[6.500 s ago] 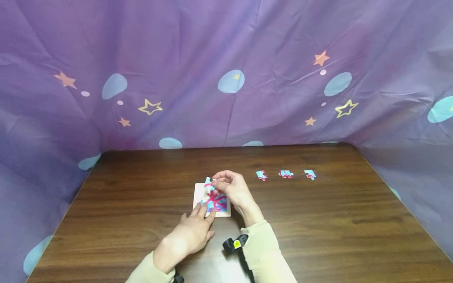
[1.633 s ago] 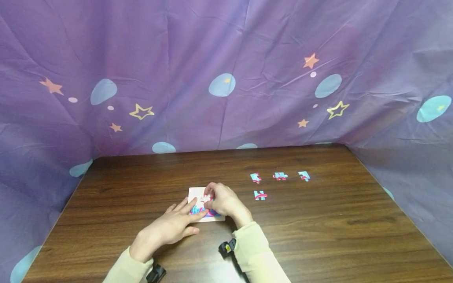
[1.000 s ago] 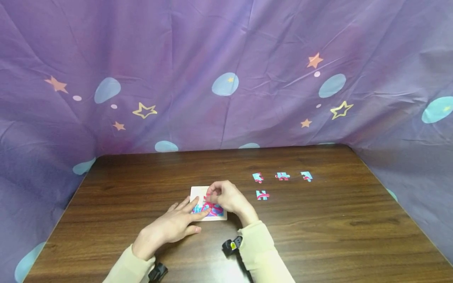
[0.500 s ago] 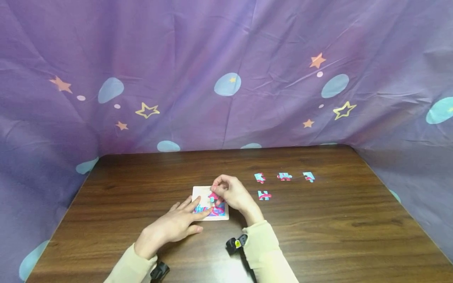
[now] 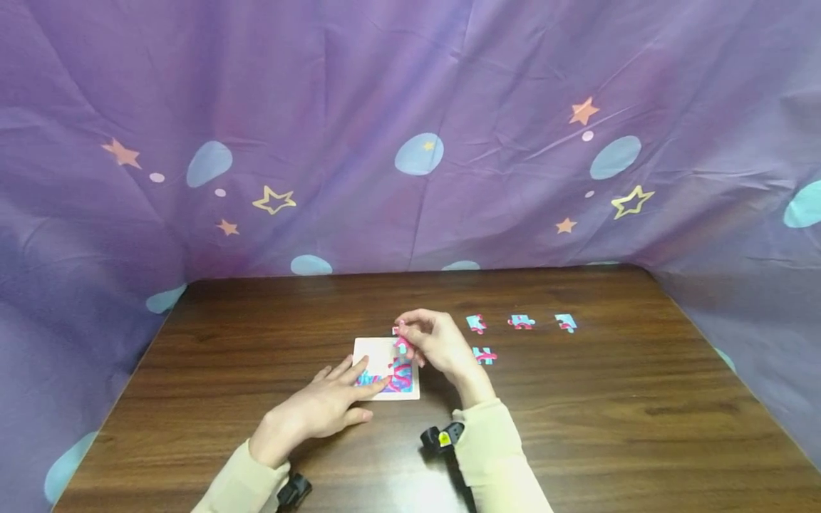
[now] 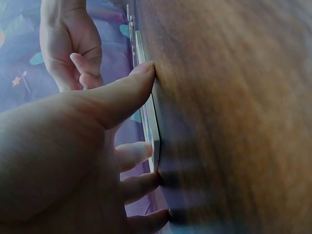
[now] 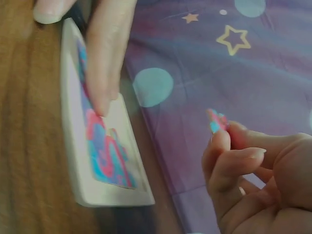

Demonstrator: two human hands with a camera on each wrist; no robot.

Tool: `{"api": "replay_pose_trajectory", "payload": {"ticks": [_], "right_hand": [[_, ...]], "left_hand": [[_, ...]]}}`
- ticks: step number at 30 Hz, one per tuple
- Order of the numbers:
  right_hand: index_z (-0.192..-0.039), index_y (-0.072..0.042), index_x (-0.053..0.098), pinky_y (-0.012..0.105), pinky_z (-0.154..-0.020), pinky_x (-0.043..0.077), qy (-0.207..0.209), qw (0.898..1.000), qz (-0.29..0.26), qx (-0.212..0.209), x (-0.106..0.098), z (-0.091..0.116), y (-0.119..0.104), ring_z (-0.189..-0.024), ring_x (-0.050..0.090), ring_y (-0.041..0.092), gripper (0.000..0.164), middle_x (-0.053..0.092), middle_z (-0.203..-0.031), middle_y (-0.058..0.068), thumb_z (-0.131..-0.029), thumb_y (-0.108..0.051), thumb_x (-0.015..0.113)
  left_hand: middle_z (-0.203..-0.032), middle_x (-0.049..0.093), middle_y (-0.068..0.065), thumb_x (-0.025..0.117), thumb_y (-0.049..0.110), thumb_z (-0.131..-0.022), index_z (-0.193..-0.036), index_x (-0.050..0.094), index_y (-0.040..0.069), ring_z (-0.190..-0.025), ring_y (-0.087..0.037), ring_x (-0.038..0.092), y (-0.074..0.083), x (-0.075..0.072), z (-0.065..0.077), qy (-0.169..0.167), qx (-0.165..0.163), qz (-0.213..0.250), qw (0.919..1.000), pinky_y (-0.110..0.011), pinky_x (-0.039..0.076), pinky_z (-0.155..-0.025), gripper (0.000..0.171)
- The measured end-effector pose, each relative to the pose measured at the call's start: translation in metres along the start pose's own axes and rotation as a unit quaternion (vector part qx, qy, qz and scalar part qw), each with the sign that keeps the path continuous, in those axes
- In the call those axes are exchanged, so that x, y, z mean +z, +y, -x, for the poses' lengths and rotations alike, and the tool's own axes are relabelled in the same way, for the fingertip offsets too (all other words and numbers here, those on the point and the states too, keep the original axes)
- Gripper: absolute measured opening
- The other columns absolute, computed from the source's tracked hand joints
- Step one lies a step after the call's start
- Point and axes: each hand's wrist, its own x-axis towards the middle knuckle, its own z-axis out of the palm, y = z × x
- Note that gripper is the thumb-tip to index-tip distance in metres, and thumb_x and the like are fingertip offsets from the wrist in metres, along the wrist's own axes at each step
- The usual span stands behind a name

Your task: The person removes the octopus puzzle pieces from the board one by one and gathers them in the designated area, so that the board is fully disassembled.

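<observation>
My right hand [image 5: 444, 348] pinches a pink and blue jigsaw piece [image 5: 402, 345] between thumb and fingertips. In the right wrist view the piece [image 7: 217, 121] shows clear of the white puzzle tray [image 7: 70, 112]. In the head view it overlaps the upper right corner of the tray [image 5: 375, 349]. My left hand [image 5: 321, 408] rests spread over the tray's lower left, fingers straight. Its fingertips press on joined pieces [image 5: 402, 377] in the lower part of the tray; its upper part shows bare white. In the left wrist view, the thumb [image 6: 131, 90] extends along the tray's near edge.
Right of the tray, three loose jigsaw pieces lie in a row, the middle one [image 5: 522, 322] pink and blue. Another piece [image 5: 485, 355] lies below them. A purple curtain [image 5: 359, 107] with stars hangs behind the brown wooden table [image 5: 609, 427].
Earlier the right hand lifted one piece, which now lies below the row. Since then it has drawn another piece off the tray, up and to the right. The left hand stays on the tray.
</observation>
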Motion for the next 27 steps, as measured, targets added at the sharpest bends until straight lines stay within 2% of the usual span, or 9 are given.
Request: {"api": "replay_pose_trajectory", "payload": {"ticks": [9, 17, 22, 27], "right_hand": [[-0.113, 0.014, 0.06, 0.02, -0.041, 0.039, -0.01, 1.0, 0.003, -0.011, -0.029, 0.006, -0.014, -0.05, 0.051, 0.011, 0.023, 0.06, -0.068, 0.011, -0.093, 0.003, 0.061], [-0.116, 0.01, 0.06, 0.022, -0.039, 0.037, 0.003, 0.999, 0.052, 0.015, -0.061, 0.024, -0.019, -0.05, 0.05, 0.011, 0.027, 0.058, -0.066, 0.009, -0.093, -0.003, 0.064], [-0.114, 0.008, 0.06, 0.024, -0.041, 0.04, -0.007, 0.996, 0.086, 0.012, -0.081, 0.034, -0.02, -0.049, 0.049, 0.012, 0.026, 0.059, -0.067, 0.011, -0.092, -0.004, 0.066], [-0.11, 0.006, 0.06, 0.022, -0.041, 0.039, 0.006, 0.995, 0.097, 0.002, -0.102, 0.048, -0.016, -0.05, 0.049, 0.011, 0.023, 0.059, -0.071, 0.011, -0.09, -0.003, 0.068]], "left_hand": [[-0.157, 0.023, -0.023, 0.057, 0.035, -0.099, -0.148, 0.046, 0.023, -0.142, -0.046, 0.02, 0.001, 0.0, -0.001, -0.009, -0.003, -0.003, 1.0, -0.067, 0.023, -0.108, 0.052], [-0.157, 0.023, -0.022, 0.056, 0.034, -0.099, -0.148, 0.045, 0.023, -0.143, -0.044, 0.02, -0.001, 0.003, -0.002, -0.017, -0.008, -0.008, 0.9998, -0.065, 0.023, -0.11, 0.052], [-0.157, 0.022, -0.022, 0.056, 0.034, -0.099, -0.148, 0.046, 0.023, -0.143, -0.045, 0.019, 0.0, 0.001, 0.0, -0.015, -0.01, 0.0, 0.9998, -0.065, 0.022, -0.11, 0.051], [-0.157, 0.022, -0.022, 0.057, 0.033, -0.099, -0.147, 0.047, 0.022, -0.143, -0.045, 0.019, 0.0, 0.0, 0.0, -0.011, -0.007, -0.001, 0.9999, -0.065, 0.022, -0.11, 0.05]]}}
